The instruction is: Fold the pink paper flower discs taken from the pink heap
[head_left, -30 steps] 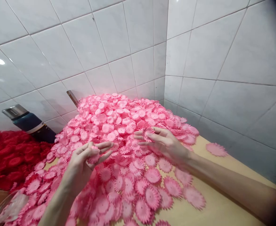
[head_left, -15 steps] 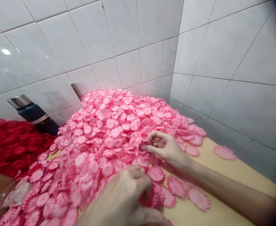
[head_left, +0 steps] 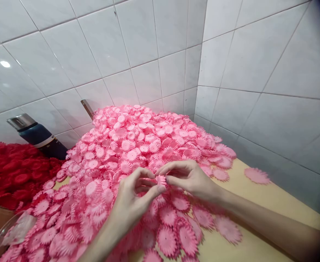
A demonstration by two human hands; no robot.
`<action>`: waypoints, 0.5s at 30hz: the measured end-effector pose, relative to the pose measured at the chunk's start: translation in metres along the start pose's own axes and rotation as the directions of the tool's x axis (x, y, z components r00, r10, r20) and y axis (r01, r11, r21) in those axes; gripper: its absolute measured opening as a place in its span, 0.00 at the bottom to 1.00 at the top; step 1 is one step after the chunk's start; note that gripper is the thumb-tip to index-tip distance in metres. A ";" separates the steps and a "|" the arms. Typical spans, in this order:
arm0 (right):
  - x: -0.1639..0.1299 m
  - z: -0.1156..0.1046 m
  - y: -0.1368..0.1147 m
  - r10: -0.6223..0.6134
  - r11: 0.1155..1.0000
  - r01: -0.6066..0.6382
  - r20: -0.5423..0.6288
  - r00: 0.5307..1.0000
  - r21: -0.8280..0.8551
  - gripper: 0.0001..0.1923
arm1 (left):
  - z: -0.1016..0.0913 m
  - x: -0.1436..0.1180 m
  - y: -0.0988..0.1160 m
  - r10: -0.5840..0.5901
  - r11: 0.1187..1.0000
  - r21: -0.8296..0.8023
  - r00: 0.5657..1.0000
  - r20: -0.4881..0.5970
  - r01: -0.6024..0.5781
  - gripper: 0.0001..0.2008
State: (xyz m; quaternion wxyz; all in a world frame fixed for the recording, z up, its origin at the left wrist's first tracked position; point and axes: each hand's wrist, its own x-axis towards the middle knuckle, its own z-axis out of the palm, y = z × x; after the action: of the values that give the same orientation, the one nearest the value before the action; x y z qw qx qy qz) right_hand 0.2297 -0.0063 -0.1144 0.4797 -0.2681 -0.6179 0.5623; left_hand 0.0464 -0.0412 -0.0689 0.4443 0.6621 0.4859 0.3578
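Small pink flower piece (head_left: 161,179) sits pinched btwn both hands, just above the big pink flower pile (head_left: 138,145). Left hand (head_left: 134,198) grips it w/ thumb + fingertips, fingers curled; right hand (head_left: 188,176) closes on its other side, thumb and forefinger touching it. Under the wrists: loose pink flowers on a tan tabletop (head_left: 258,218). One stray flower (head_left: 256,175) lies well right of the right hand. Far left of the left hand: red flower heap (head_left: 15,171), dark flask (head_left: 38,135) against the tile wall (head_left: 138,43).
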 end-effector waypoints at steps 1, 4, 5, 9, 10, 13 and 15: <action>-0.001 0.001 0.000 -0.003 1.000 0.003 0.017 1.000 0.004 0.05 | 0.001 0.000 -0.003 -0.012 0.999 -0.035 1.000 0.026 0.013 0.11; -0.002 0.003 0.000 0.008 0.999 -0.010 0.031 0.999 0.041 0.08 | 0.002 0.000 -0.009 -0.016 0.994 -0.111 0.999 0.048 0.021 0.15; -0.002 0.003 -0.001 0.018 0.998 -0.019 0.019 1.000 0.055 0.10 | 0.002 0.000 -0.010 -0.005 0.992 -0.129 0.999 0.043 0.011 0.16; -0.001 0.003 -0.003 0.057 0.994 -0.052 -0.050 0.997 0.092 0.09 | -0.003 0.000 -0.009 0.055 0.991 -0.124 0.998 0.025 -0.051 0.17; -0.001 0.002 -0.003 0.068 0.993 -0.062 -0.057 0.996 0.100 0.08 | -0.004 0.000 -0.008 0.059 0.993 -0.106 0.998 0.020 -0.057 0.17; -0.001 -0.001 -0.003 0.088 0.987 -0.083 -0.031 0.996 0.138 0.07 | -0.006 0.001 -0.007 0.061 0.996 -0.066 0.998 0.006 -0.060 0.17; -0.001 -0.002 -0.001 0.092 0.980 -0.094 0.017 0.996 0.176 0.07 | -0.005 0.001 -0.007 0.067 0.996 -0.066 0.998 0.004 -0.067 0.18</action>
State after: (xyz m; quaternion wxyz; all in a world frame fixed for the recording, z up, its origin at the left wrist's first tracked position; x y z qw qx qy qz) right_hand 0.2320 -0.0069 -0.1141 0.4719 -0.2506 -0.5547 0.6378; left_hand 0.0398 -0.0382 -0.0734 0.4554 0.6641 0.4499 0.3862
